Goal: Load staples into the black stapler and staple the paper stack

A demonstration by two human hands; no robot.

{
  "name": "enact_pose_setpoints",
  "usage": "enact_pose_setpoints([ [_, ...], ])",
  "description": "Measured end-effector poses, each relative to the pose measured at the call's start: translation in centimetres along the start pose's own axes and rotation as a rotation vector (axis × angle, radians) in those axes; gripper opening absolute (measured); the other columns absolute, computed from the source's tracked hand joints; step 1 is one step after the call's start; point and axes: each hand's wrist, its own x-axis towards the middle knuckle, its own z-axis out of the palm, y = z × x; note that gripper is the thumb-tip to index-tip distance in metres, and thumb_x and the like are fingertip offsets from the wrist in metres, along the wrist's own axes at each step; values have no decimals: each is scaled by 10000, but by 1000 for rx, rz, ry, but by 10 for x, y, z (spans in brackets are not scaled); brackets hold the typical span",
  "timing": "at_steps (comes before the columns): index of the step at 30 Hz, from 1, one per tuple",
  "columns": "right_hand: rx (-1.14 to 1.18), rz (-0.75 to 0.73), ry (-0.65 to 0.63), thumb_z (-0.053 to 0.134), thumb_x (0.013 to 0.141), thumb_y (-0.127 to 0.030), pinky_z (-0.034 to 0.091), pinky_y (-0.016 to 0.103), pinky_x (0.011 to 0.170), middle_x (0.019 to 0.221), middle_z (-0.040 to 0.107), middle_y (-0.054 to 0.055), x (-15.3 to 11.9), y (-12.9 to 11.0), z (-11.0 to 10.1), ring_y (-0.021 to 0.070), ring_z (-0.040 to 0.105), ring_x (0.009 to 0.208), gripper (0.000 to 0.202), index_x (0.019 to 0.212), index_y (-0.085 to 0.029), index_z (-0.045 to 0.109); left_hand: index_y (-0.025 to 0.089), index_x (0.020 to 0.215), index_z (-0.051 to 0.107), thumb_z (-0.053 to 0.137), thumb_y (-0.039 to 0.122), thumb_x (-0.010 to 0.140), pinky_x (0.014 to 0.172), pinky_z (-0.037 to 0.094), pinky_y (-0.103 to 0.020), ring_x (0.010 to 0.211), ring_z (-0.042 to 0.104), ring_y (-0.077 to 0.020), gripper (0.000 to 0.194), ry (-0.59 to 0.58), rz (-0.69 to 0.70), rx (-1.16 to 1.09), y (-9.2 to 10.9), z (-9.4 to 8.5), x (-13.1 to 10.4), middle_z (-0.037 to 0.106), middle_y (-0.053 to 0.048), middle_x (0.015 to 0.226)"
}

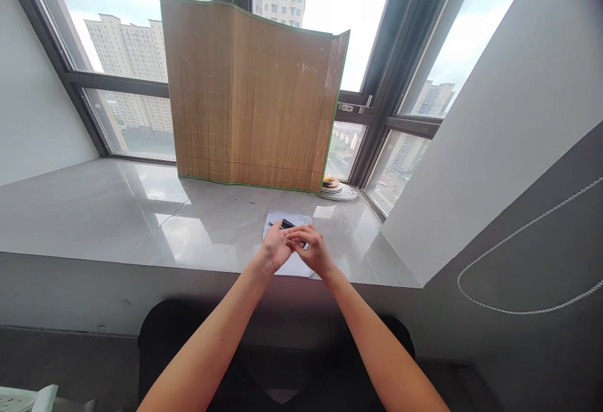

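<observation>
My left hand (277, 246) is turned palm up over the sill, its fingers stretched toward the right. My right hand (313, 250) meets it, fingertips pinched together against the left palm and fingers. Anything small inside that pinch is hidden. Just beyond the hands shows a dark, narrow item (287, 224) with pale marks; the fingers cover much of it, and I cannot tell its kind. Beneath both hands lies a white sheet of paper (296, 267) with some faint print, close to the sill's front edge.
A bamboo mat (254, 98) with green edging stands upright against the window. Right of its foot sits a stack of round, flat pieces (340, 192) on the glossy tiled sill (211, 227). A beaded cord (499, 245) hangs in a loop at the right.
</observation>
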Motion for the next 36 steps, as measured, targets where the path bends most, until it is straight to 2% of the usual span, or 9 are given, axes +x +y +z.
enact_pose_setpoints([
  [5,74,118,28,711,918,-167,572,345,820,943,795,33,4,-8,7,217,701,885,138,955,-261,806,86,1167,640,378,496,1116,735,568,-304,744,680,-200,489,6,78,97,-1,-1,-2,674,-97,851],
  [11,117,166,212,660,925,-212,616,323,839,956,808,27,2,-24,18,197,758,853,137,970,-244,785,174,1384,576,513,565,1072,1091,509,-342,1208,683,-236,504,-84,244,310,-11,4,-9,711,-140,1272],
  [15,17,241,380,659,911,-255,619,326,833,968,813,43,1,-4,16,202,762,839,116,947,-231,767,267,1484,536,378,624,1078,1166,470,-461,1329,634,-280,563,-119,413,651,13,-23,0,638,-138,1478],
  [18,-60,347,481,641,906,-297,618,353,831,959,809,71,14,36,-10,218,750,804,131,874,-210,733,241,1342,672,435,453,1051,1243,344,-584,1422,548,-355,431,250,554,1359,46,-73,7,675,-159,1429],
  [20,-207,393,521,589,927,-293,594,385,917,1024,804,106,32,69,-34,244,743,892,175,914,-197,735,141,1363,680,482,384,1000,1210,265,-739,1514,410,-484,480,771,403,1710,59,-109,11,602,-275,1494],
  [22,-365,441,465,533,961,-262,539,407,1025,1108,788,151,53,103,-56,273,718,1040,243,1015,-173,752,74,1506,585,486,406,992,1165,225,-819,1577,240,-573,620,1001,309,1914,60,-138,13,402,-335,1655],
  [28,-613,738,-33,491,938,-99,476,330,992,1112,774,164,65,174,-63,262,665,1107,339,1088,-134,792,69,1573,523,379,433,1034,1128,232,-847,1547,245,-625,667,1020,264,2118,46,-165,21,350,-338,1684],
  [32,-610,812,-122,555,907,-72,472,282,906,990,791,153,43,194,-47,223,693,972,291,989,-116,831,77,1559,535,370,454,1036,1148,223,-828,1550,254,-612,665,1013,260,2125,49,-164,23,359,-334,1679],
  [36,-645,819,-89,605,897,-92,469,247,894,1027,808,122,36,199,-56,192,705,954,363,1195,-119,811,81,1549,542,373,457,1031,1155,213,-823,1547,263,-608,662,1011,255,2121,51,-163,21,360,-332,1678],
])
